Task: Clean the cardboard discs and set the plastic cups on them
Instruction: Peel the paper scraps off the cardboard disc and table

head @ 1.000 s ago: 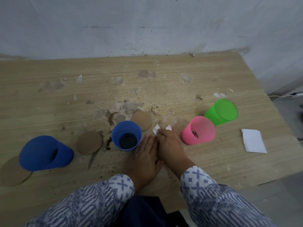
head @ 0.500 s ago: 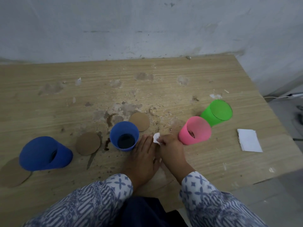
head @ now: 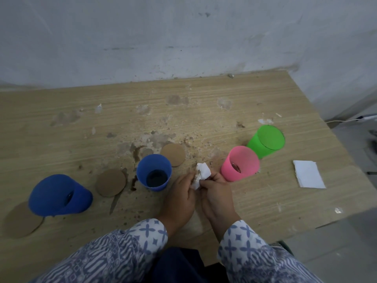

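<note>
lifted off the surface [head: 224,94], left hand [head: 179,198] and right hand [head: 217,196] now pinch a stained tissue [head: 202,173] beside the nearest blue cup [head: 154,171], which a stray knuckle could topple.

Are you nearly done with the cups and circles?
Not nearly. Done: the far-left blue cup sits partly over one disc. In hand: left hand and right hand pinch a crumpled tissue. To do: two discs lie bare, and the small blue cup, pink cup and green cup show no disc beneath.
</note>
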The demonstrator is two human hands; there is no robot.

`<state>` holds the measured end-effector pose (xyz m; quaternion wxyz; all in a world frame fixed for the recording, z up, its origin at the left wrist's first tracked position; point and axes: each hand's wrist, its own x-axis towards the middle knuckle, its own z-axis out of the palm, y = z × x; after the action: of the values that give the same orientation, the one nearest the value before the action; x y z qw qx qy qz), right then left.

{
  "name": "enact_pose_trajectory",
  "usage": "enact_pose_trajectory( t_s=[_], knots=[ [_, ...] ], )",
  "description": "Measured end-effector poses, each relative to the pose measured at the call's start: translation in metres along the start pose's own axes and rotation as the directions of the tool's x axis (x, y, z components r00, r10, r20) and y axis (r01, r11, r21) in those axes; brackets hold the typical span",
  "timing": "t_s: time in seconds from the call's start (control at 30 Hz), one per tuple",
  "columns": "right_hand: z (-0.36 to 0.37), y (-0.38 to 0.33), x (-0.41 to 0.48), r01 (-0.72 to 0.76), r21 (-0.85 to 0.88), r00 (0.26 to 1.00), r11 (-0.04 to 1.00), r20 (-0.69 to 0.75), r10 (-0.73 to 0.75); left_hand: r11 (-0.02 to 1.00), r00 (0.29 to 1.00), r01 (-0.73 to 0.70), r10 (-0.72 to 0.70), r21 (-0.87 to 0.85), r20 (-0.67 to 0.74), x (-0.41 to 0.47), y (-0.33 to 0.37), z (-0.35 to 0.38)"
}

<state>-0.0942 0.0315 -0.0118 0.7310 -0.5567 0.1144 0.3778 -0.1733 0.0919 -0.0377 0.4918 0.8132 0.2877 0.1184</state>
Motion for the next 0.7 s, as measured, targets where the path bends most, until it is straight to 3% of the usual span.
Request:
enact_pose_trajectory(
  t_s=[0.13, 0.27, 0.53, 0.7],
  knots=[
    [0.001, 0.003, -0.002, 0.006, -0.018, 1.0, 1.0, -0.01, -0.006, 0.978, 0.99, 0.13, -0.136, -0.162, -0.028, 0.003, 0.01, 0.0],
    [0.002, 0.005, -0.006, 0.053, -0.053, 0.998, 0.997, -0.015, -0.054, 0.959, 0.971, 0.225, -0.235, -0.174, -0.038, 0.006, 0.01, 0.0],
    [-0.011, 0.007, -0.022, 0.2, -0.237, 0.98, 0.951, 0.052, -0.193, 0.959, 0.972, 0.228, -0.234, -0.171, -0.019, 0.0, 0.015, -0.005],
    [-0.017, 0.011, -0.026, 0.196, -0.37, 0.969, 0.908, -0.071, -0.238, 0.964, 0.975, 0.217, -0.222, -0.153, -0.014, -0.006, 0.021, -0.007]
  ],
)
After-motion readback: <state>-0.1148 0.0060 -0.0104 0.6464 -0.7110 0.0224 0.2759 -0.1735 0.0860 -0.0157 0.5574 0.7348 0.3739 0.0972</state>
